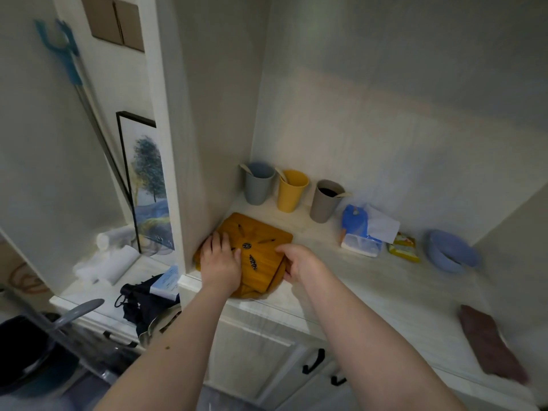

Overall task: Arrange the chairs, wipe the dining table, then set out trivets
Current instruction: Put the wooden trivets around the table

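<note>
Nearest the lens, both forearms reach forward over the cabinet front to the pale table point(370, 280) set in a wall niche. Left hand point(221, 259): fingers laid nearly straight, pressing flat on the near-left part of the trivets point(258, 232). Right hand point(299, 262): fingers curled over the right edge of the stack, thumb on top, pinching it. The trivets lie in the left corner of the niche, touching the side wall; at least 2 amber wooden slabs overlap, the top one squarish with slots and dark metal fittings. I judge them stiff, light to moderate in weight, smooth enough to slide over each other, and not fragile. Best hold: opposite edges, squeezing the stack together so no layer slips. Behind them stand 3 cups point(292, 191) in a row. To the right lie a tissue pack point(363, 229), a blue bowl point(452, 250) and, nearer, a brown cloth point(489, 342).
</note>
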`<control>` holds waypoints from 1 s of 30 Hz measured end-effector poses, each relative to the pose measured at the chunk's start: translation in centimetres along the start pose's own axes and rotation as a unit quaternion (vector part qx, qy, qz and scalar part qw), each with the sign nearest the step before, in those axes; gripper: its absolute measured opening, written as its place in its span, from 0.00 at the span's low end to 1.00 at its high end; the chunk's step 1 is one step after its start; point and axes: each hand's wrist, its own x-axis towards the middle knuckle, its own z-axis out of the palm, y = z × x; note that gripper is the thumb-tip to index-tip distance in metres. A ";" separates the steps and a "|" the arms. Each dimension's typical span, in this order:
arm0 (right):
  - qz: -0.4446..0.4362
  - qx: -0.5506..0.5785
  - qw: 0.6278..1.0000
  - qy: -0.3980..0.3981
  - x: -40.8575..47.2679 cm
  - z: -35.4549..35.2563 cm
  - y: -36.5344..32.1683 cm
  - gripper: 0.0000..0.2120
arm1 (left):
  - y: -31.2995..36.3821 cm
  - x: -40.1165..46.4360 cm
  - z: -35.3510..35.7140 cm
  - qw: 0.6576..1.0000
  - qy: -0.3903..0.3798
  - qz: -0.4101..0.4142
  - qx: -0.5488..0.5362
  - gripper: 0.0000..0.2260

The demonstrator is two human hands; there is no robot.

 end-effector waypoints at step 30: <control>-0.154 -0.007 0.975 -0.159 -6.7 -6.2 5.3 0.20 | 1.0 -11.2 -6.9 0.912 -0.038 -0.194 -0.360 0.43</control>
